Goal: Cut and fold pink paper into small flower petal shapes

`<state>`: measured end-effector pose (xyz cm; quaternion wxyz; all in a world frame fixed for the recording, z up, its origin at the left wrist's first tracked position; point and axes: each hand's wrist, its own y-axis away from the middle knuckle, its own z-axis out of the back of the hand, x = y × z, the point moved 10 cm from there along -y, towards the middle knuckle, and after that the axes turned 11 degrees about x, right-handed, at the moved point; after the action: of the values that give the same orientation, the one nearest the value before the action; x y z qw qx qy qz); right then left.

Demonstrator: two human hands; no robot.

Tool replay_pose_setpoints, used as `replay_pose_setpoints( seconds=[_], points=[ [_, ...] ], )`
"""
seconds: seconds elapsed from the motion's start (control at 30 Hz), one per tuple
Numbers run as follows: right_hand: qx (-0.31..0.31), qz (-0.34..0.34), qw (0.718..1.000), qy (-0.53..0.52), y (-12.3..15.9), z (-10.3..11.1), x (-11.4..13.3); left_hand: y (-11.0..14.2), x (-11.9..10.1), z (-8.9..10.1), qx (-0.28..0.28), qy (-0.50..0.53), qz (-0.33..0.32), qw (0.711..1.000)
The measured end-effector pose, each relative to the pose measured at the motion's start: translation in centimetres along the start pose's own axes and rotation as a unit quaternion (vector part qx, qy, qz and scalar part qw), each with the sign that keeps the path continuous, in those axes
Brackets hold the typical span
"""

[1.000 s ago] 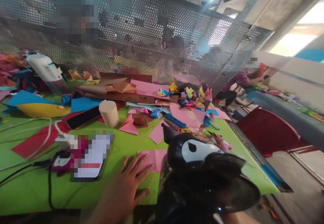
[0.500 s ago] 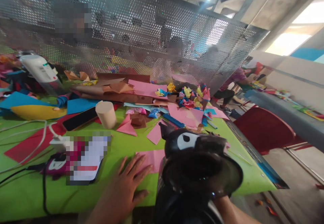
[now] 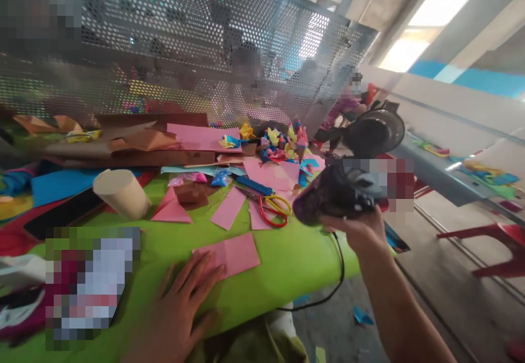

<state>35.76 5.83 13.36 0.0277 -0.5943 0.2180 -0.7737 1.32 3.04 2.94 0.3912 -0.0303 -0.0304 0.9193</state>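
Note:
My left hand [image 3: 182, 297] lies flat, fingers spread, with its fingertips on a folded pink paper [image 3: 240, 253] on the green tabletop [image 3: 295, 259]. Off to the right, my right hand [image 3: 365, 232] is raised, gripping a black object [image 3: 344, 193] from below. This object has a dark, rounded body and a wide, round, flared top part [image 3: 377, 128]; blur hides its exact kind. A thin black cord [image 3: 340, 275] hangs below it. Closest to the held object on the table are scissors [image 3: 274, 212] with red and yellow handles.
At left are a phone [image 3: 98, 281], a beige paper roll [image 3: 122, 193] and a dark phone-like slab [image 3: 65, 212]. Brown and pink papers and folded paper flowers [image 3: 283, 144] line a perforated metal screen [image 3: 184, 51]. Another person [image 3: 340, 109] sits beyond, near a red stool [image 3: 500, 243].
My right hand has carried the black object up, right and away from me, uncovering the scissors and pink paper. The view has turned right. My left hand stays on the paper.

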Motion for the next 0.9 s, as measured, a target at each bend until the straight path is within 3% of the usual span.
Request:
replay_pose_setpoints(
  seconds=[0.1, 0.27, 0.37, 0.5, 0.67, 0.8, 0.9],
  points=[
    [-0.119, 0.036, 0.992, 0.005, -3.6, 4.9, -0.6, 0.0, 0.0, 0.0, -0.004, 0.010, -0.008, 1.000],
    [-0.215, 0.027, 0.976, 0.014, -7.3, 11.8, -5.6, 0.1, 0.3, -0.1, -0.055, 0.002, -0.019, 0.998],
    [-0.244, -0.007, 0.969, 0.035, -7.8, 14.2, -9.1, 0.0, 0.4, -0.6, -0.070, 0.001, -0.025, 0.997],
    [-0.254, -0.038, 0.966, 0.039, -7.9, 15.4, -12.5, 0.2, 0.5, -0.5, -0.092, -0.005, -0.037, 0.995],
    [-0.256, -0.055, 0.964, 0.045, -7.4, 15.9, -14.1, 0.5, 1.1, 0.5, -0.101, 0.004, -0.022, 0.995],
    [-0.217, -0.069, 0.973, 0.042, -7.4, 15.7, -14.6, -1.0, 1.5, 0.6, -0.029, 0.029, 0.030, 0.999],
    [-0.174, -0.036, 0.974, 0.142, -7.7, 15.5, -13.6, -2.6, 2.0, 0.6, 0.005, 0.047, 0.076, 0.996]
  ],
)
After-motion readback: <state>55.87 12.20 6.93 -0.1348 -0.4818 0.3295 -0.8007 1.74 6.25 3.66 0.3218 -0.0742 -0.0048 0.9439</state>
